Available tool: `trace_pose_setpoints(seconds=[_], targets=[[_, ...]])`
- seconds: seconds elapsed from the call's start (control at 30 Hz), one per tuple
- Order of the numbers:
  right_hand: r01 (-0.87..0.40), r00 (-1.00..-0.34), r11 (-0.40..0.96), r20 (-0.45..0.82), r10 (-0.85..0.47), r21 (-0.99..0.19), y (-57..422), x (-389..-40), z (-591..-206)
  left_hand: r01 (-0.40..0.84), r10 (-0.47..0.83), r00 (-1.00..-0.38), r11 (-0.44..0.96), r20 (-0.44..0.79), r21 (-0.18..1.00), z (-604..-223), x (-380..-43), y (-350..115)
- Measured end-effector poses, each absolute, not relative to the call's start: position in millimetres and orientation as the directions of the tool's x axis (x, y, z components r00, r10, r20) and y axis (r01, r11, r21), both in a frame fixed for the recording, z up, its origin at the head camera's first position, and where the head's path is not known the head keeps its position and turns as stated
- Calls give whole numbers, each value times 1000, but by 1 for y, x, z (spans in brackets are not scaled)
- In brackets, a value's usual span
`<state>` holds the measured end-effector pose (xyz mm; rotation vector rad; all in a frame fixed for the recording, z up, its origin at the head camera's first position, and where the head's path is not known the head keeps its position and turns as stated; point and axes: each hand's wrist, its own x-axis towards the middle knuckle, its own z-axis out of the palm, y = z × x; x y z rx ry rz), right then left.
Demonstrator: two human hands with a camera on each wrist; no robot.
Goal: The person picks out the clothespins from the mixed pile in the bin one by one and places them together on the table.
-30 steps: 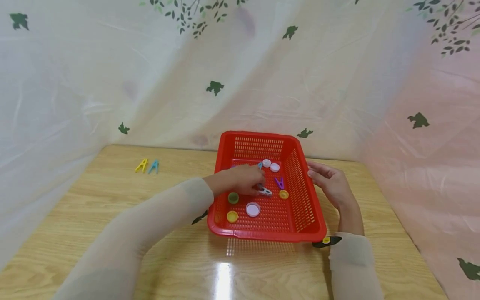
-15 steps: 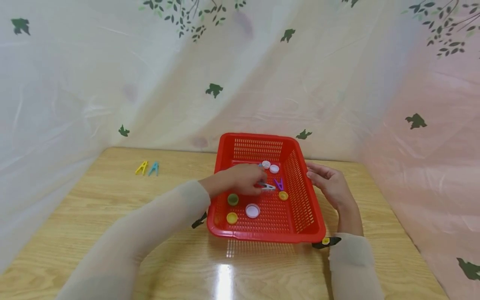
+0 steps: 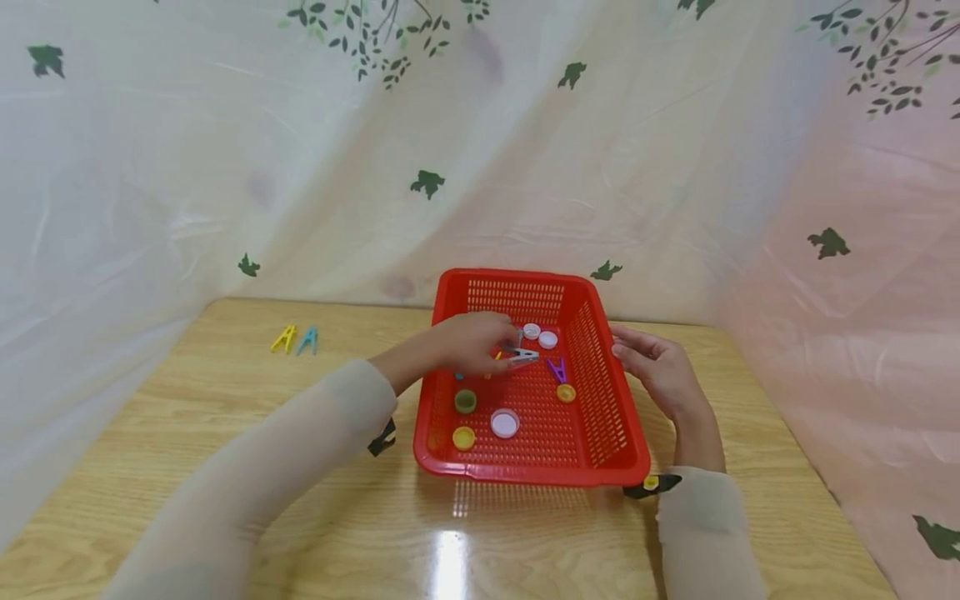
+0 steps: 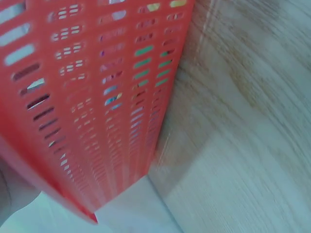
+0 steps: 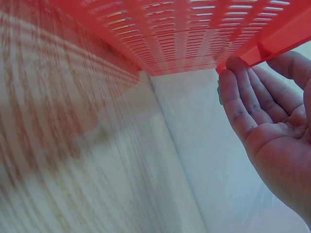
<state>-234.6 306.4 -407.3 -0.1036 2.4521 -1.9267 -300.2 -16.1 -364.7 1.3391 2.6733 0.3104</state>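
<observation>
My left hand (image 3: 477, 342) reaches over the left wall of a red plastic basket (image 3: 525, 476). It pinches a pale grey clothespin (image 3: 523, 356) between thumb and fingers, above the basket floor. Beside that hand, a purple clothespin (image 3: 557, 370) lies on the basket floor, and a yellow clothespin (image 3: 495, 362) is partly hidden behind the fingers. At the basket's right rim, my right hand (image 3: 663, 373) rests its fingertips and thumb tip on the edge. The right wrist view shows these fingers (image 5: 238, 97) nearly straight under the rim. Only a small part of the left hand shows in the left wrist view.
Inside the basket lie white caps (image 3: 548, 340), a large white cap (image 3: 505, 423), a green cap (image 3: 465, 402) and yellow caps (image 3: 464, 438). A yellow clothespin (image 3: 284, 338) and a blue clothespin (image 3: 308, 340) lie on the wooden table (image 3: 187, 417) at left. A patterned sheet hangs behind.
My left hand has moved left and slightly toward the far side with the grey clothespin, uncovering part of a yellow clothespin. The right hand stays at the rim.
</observation>
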Motion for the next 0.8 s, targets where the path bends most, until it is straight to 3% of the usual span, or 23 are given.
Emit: trace_pose_setpoints(seconds=[0.47, 0.8], targets=[[-36, -998, 251, 21, -64, -967, 307, -233, -407, 761, 783, -617, 571, 73, 307, -347, -301, -52], [-37, -997, 238, 21, -71, -971, 306, -233, -407, 688, 688, -714, 658, 128, 307, -342, -304, -88]])
